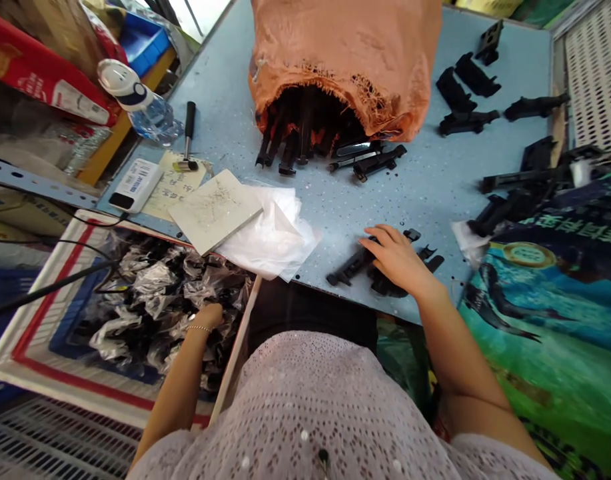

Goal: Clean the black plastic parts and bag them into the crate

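Observation:
My left hand [211, 316] reaches down into a white crate [40, 363] among black parts in clear plastic bags [158, 280]; its fingers are hidden, so what they touch cannot be made out. At the table's front edge my right hand [392, 257] lies over a small group of black plastic parts [352, 267], its fingers stretched out across them. A few of those parts stick out around the hand. Left of it lie thin white plastic bags [278, 233], partly under a pale square board [215, 210].
An orange woven sack [345, 47] spills long black parts [290, 147] toward me. More black parts [468, 123] lie at the right. At the left are a hammer [188, 137], a water bottle [152, 117] and a white device [136, 185]. A green-blue printed sack [550, 320] borders the right side.

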Demonstrator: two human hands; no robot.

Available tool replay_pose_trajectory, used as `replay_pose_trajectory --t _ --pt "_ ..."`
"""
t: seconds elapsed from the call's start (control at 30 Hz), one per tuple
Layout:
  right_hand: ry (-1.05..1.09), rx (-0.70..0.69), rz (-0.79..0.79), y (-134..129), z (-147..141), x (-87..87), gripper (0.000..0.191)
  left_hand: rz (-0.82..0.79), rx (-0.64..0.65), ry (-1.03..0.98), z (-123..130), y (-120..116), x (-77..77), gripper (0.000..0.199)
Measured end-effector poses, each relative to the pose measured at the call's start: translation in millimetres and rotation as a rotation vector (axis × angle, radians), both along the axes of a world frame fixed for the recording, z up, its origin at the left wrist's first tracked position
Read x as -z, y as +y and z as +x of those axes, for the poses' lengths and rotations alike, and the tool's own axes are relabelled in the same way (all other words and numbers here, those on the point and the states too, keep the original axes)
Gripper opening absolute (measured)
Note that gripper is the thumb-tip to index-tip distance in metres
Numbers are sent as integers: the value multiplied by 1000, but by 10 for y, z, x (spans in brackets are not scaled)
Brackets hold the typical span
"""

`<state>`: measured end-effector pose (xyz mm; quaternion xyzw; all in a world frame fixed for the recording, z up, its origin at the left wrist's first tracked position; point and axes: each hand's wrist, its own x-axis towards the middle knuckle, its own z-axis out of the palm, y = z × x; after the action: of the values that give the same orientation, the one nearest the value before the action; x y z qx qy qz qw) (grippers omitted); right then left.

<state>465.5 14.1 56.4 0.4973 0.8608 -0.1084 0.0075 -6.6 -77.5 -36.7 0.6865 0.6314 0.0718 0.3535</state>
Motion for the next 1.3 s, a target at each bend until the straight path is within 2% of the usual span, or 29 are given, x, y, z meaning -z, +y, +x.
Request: replay_pose_trajectory --t 0.1,0.2,0.27,0.33,0.43,0.57,0.63,0.73,0.83,0.93,1.0,1.07,1.17,1.23,1.3 --pt "221 88 -98 -17 -142 -15 46 86 -37 18 244 188 -208 34" --pt "641 295 -325 -19 -417 50 45 326 -45 -60 807 534 -413 28" --pt "983 440 -538 -2 -624 137 42 423 -50 -61 1227 812 -442 24" --pt "1255 561 -726 23 -791 213 39 442 -97 -50 1514 1058 -398 16" --pt "1461 654 -918 76 -931 250 35 384 -232 -256 1570 1273 -321 14" --pt "1628 620 -1172 195 -1113 247 34 236 -306 -628 1339 1266 -356 19" --pt "1674 591 -1257 266 -1254 285 32 221 -323 -681 1276 1202 -406 17" --pt "1733 649 -1244 337 -1432 382 25 378 -350 -610 1230 1116 -471 7" --pt "1749 728 -1204 301 -1455 437 24 564 -199 -318 1172 1081 -497 26" --pt "1721 634 -1161 151 -1337 389 27 579 -78 -148 1124 1090 -476 46" --pt "1674 494 -1203 30 -1234 333 35 561 -92 -199 1098 1098 -455 54" --pt "1579 397 -1321 -64 -1159 306 38 545 -114 -283 1063 1082 -445 60" --pt "1418 452 -1432 -117 -1156 345 32 535 -107 -359 1017 985 -465 66" --pt "1325 539 -1319 -114 -1224 389 29 540 -41 -365 1043 871 -487 70" --pt "1183 584 -1034 -125 -1324 401 25 531 129 -359 1142 737 -507 74"
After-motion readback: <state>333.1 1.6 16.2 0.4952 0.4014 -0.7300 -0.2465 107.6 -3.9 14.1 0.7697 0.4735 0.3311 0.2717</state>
